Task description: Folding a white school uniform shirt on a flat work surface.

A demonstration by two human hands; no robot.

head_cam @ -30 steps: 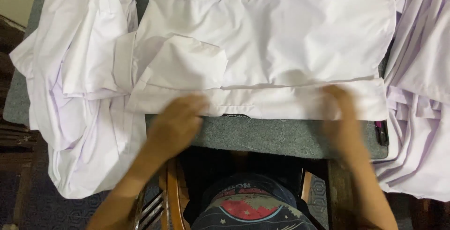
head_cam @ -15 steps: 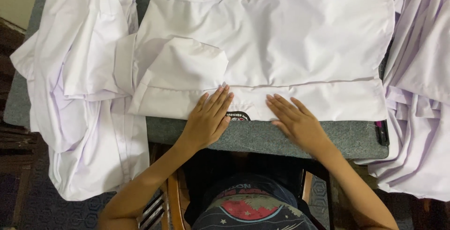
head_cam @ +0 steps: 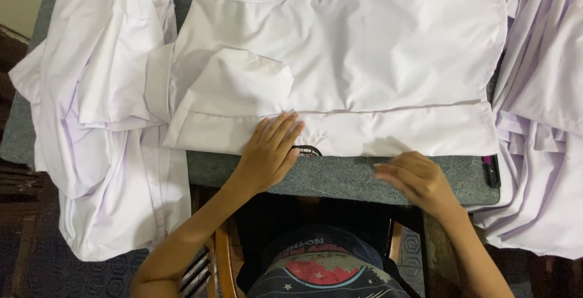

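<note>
a white shirt (head_cam: pixel 364 61) lies on grey-green table felt (head_cam: pixel 340 176), with a small black-and-white label (head_cam: pixel 306 151).

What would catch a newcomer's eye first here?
The folded white shirt spread across the grey table, mid-frame. The left hand lies flat on its near hem; the right hand sits at the table's near edge. More white garments hang off the left side.

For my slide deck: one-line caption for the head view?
Left hand flat on a folded white shirt, right hand at its near hem, on a grey table.
</note>
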